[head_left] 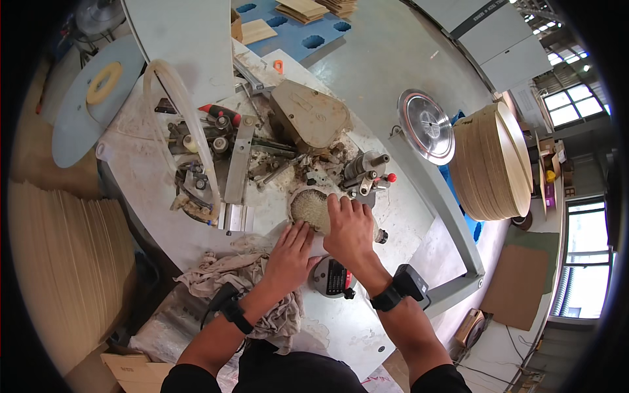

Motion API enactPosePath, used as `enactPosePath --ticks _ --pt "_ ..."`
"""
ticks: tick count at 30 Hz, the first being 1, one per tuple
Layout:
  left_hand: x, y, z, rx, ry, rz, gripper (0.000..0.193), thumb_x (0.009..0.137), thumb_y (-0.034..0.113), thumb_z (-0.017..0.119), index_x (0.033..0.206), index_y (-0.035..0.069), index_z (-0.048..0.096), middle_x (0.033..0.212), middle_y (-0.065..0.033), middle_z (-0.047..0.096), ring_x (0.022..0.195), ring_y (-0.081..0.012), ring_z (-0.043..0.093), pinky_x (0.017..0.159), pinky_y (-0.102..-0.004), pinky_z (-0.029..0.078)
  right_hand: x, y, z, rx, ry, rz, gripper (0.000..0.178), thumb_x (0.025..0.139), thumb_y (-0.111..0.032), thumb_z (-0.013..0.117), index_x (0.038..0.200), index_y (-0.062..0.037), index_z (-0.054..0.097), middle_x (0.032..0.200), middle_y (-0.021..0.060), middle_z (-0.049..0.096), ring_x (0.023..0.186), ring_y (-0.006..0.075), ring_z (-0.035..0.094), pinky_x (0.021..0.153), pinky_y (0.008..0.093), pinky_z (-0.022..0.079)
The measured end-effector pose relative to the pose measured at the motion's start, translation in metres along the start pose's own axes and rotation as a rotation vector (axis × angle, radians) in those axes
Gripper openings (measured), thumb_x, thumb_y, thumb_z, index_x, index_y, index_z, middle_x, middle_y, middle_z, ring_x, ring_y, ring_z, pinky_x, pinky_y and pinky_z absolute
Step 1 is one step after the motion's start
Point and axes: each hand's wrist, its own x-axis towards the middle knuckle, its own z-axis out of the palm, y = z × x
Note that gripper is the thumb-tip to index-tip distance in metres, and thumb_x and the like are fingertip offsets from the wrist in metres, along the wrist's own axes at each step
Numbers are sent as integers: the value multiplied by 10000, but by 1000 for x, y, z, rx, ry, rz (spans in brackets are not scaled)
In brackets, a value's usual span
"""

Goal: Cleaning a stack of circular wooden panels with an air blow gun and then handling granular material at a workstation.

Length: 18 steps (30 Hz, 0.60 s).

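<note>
A round pot filled with pale, translucent granules sits in the middle of the machine table. My left hand rests at its near left edge, fingers stretched out with the tips at the rim. Over its right side my right hand is closed, the fingers curled down; what they grip, if anything, is hidden. Just below both hands stands a grey round housing with a black and red label. A metal roller unit with a red knob stands beyond my right hand.
A dusty metal cover and a clamp assembly with a clear hose occupy the table's far side. A crumpled cloth hangs by my left forearm. Stacked board sheets stand left; stacked round boards and a grey frame are right.
</note>
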Motion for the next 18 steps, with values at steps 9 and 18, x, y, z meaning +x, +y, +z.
enactPosePath --ticks 9,18 --pt "6 0 -1 -42 25 -23 605 826 252 727 1290 -93 549 1370 -241 543 1351 -386 454 1175 -507 306 -12 13 -9 118 10 62 694 621 -85 712 1276 -8 496 1112 183 621 1076 365 594 956 452 450" --pt "6 -7 -4 -8 -26 -33 585 853 233 695 1317 -81 523 1378 -239 527 1355 -382 442 1179 -501 294 -46 28 -39 356 184 66 833 618 -193 833 1349 0 484 1195 202 629 1106 389 610 986 459 471"
